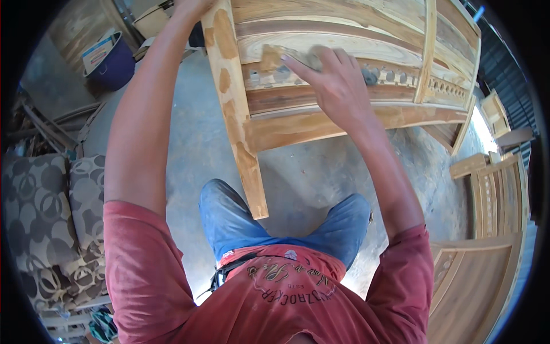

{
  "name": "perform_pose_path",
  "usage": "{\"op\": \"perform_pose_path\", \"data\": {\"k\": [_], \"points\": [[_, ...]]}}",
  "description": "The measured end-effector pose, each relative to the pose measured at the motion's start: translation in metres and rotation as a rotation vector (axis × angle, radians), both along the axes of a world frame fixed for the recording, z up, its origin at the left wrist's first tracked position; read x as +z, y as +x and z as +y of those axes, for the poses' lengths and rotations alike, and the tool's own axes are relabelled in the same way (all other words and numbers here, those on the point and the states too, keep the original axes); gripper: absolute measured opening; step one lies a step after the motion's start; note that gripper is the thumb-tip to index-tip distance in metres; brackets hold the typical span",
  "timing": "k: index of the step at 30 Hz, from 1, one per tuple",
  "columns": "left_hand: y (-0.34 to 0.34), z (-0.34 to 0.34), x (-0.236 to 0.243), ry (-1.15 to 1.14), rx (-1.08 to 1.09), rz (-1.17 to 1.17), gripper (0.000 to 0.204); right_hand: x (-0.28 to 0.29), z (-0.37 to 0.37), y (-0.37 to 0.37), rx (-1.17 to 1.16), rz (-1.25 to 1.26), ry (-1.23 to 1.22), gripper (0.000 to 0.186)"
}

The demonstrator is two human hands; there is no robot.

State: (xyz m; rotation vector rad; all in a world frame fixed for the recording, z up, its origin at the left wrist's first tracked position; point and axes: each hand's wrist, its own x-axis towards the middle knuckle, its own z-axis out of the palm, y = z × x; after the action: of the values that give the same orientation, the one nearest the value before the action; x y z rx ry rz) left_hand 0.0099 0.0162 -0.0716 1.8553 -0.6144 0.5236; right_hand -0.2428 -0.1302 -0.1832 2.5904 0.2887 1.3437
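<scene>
A pale wooden furniture panel (338, 49) with slats and a carved band of ring shapes stands tilted in front of me. Brown patches of filler or stain mark its left post (232, 103), whose foot ends between my knees. My right hand (341, 86) is closed on a small tan block-like piece (272, 58), slightly blurred, against the slats and carved band. Exactly what kind of piece it is cannot be made out. My left hand (193, 7) is at the top of the post, at the picture's upper edge; its fingers are hidden.
At far left stands a dark blue bucket (112, 66) with a packet in it. Patterned cushions (40, 212) lie at left, below some scrap wood (51, 123). More wooden panels (475, 281) stand at right. Grey concrete floor (303, 178) runs under the panel.
</scene>
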Motion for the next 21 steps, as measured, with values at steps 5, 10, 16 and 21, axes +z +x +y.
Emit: {"op": "perform_pose_path", "data": {"k": [5,10,16,21], "points": [[0.060,0.028,-0.003,-0.047,-0.713,0.224,0.062,0.013,-0.001,0.031,-0.093,0.054,-0.171,0.040],[0.135,-0.013,-0.036,0.512,0.232,-0.365,0.063,0.007,-0.001,0.050,-0.089,0.090,-0.182,0.039],[0.134,-0.008,-0.028,0.332,0.135,-0.301,0.066,0.009,0.017,0.051,-0.131,0.155,-0.120,0.043],[0.061,-0.015,-0.015,0.191,0.071,-0.114,0.068,0.001,0.047,0.016,-0.285,0.252,0.087,0.049]]}}
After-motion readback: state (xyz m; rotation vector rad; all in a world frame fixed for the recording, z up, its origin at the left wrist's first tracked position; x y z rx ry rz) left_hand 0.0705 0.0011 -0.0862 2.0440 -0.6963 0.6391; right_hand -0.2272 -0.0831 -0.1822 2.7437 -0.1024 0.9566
